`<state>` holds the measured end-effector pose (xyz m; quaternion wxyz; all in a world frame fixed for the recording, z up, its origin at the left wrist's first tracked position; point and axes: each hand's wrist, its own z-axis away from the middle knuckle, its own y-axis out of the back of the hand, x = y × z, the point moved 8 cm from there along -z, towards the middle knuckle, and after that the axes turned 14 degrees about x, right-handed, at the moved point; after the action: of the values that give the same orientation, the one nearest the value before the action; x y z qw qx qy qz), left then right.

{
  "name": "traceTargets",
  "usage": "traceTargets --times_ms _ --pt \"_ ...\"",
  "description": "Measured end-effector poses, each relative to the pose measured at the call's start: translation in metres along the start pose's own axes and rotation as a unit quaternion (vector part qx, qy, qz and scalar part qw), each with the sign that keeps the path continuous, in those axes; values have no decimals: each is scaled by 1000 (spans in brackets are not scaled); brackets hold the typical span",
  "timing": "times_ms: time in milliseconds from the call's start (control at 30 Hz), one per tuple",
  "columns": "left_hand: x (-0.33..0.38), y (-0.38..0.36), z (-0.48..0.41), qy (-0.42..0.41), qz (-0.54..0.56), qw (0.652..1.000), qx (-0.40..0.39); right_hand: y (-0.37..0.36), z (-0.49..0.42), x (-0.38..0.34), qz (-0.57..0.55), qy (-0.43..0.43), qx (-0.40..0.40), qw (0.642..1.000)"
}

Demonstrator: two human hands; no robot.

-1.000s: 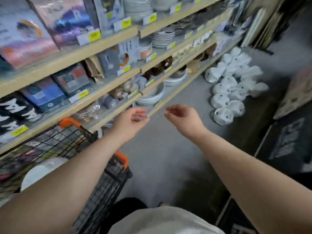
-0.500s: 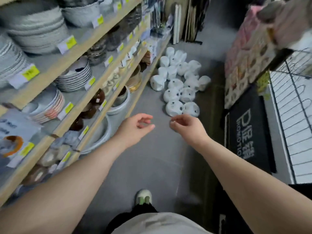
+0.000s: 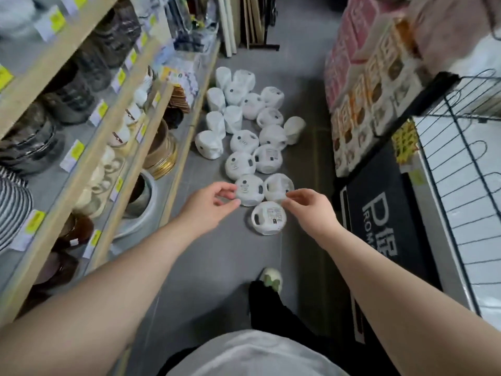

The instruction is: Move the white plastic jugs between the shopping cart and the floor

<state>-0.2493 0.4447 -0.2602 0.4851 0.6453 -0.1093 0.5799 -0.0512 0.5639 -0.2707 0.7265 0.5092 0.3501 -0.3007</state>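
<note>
Several white plastic jugs (image 3: 245, 128) lie clustered on the grey aisle floor ahead of me. The nearest jug (image 3: 269, 218) lies on its side with a label facing up. Two more jugs (image 3: 249, 189) sit just beyond it, side by side. My left hand (image 3: 208, 204) reaches out over the floor left of them, fingers loosely curled, holding nothing. My right hand (image 3: 309, 206) reaches out on the right, fingers loosely curled and empty. Both hands hang above the jugs without touching them. The shopping cart is out of view.
Wooden shelves (image 3: 127, 109) with bowls, plates and mugs run along the left. Boxed goods (image 3: 363, 85) and a black doormat (image 3: 385, 226) line the right, with a wire rack (image 3: 471, 164) beside them. My foot (image 3: 271, 278) stands on the floor below the jugs.
The view swung away from the cart and moved down the aisle; the jugs are now much closer. Both arms stay stretched forward with empty hands.
</note>
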Motion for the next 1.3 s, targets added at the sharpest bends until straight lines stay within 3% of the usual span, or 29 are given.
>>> traceTargets --times_ms 300,733,900,1000,1200,1300 --pt "-67 -104 -143 69 -38 996 -45 -48 -172 66 34 -86 1 996" --pt "-373 -350 -287 156 -123 971 -133 -244 -346 377 104 -175 -50 978" --pt "-449 -417 -317 151 -151 965 -151 -308 -391 462 142 -148 -83 975" --pt "-481 -447 -327 152 -134 963 -176 -331 -411 488 96 -150 -76 981" --pt "-516 -476 -335 220 -58 958 -176 -355 -434 529 -28 -267 -94 959" --pt "-515 -474 -330 223 -51 957 -178 -351 -426 522 -42 -256 -89 962"
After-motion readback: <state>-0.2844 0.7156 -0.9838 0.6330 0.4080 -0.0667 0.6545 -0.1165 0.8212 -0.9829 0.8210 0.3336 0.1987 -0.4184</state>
